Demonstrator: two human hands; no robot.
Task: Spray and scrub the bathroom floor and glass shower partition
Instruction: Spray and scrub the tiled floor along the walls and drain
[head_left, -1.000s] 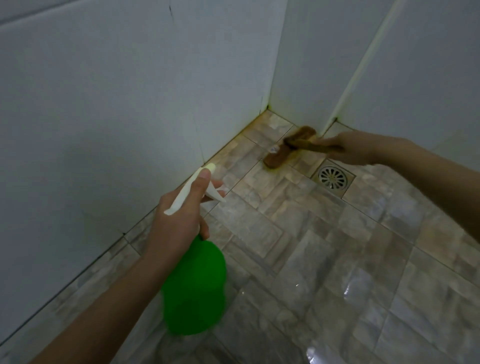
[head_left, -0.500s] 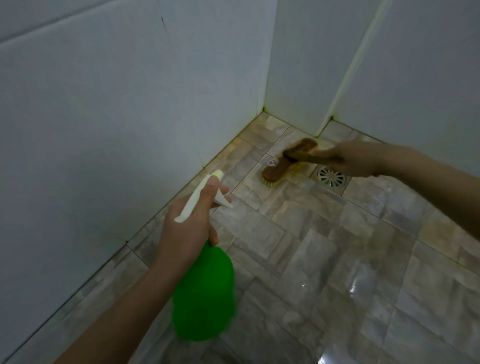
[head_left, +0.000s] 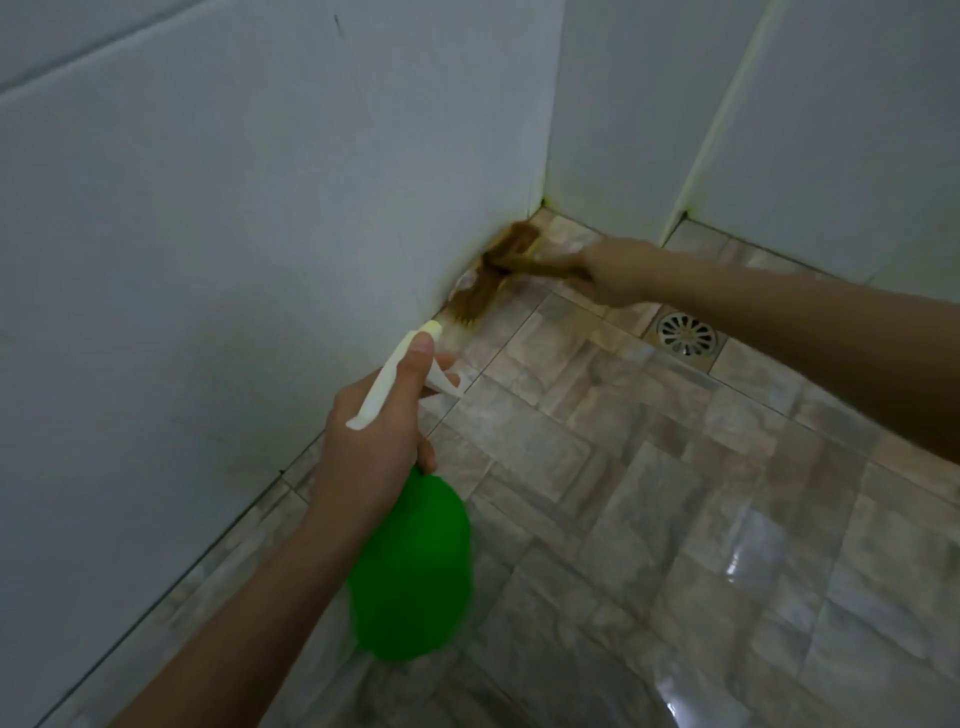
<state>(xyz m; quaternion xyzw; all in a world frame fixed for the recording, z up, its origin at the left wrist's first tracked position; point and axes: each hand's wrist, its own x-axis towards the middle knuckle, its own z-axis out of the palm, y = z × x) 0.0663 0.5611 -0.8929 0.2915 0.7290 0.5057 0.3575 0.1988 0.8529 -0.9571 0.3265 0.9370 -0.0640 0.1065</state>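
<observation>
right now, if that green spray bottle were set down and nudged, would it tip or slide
The green spray bottle has a wide rounded body under a slim trigger head, so it probably stands steady. The tiled floor shines wet, so a nudge would likely slide it.

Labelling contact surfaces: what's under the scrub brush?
Beige floor tile at the base of the white wall, near the corner; yellow bristles of the scrub brush face it. The tile patch directly beneath is covered, and the brush is motion-blurred.
</observation>
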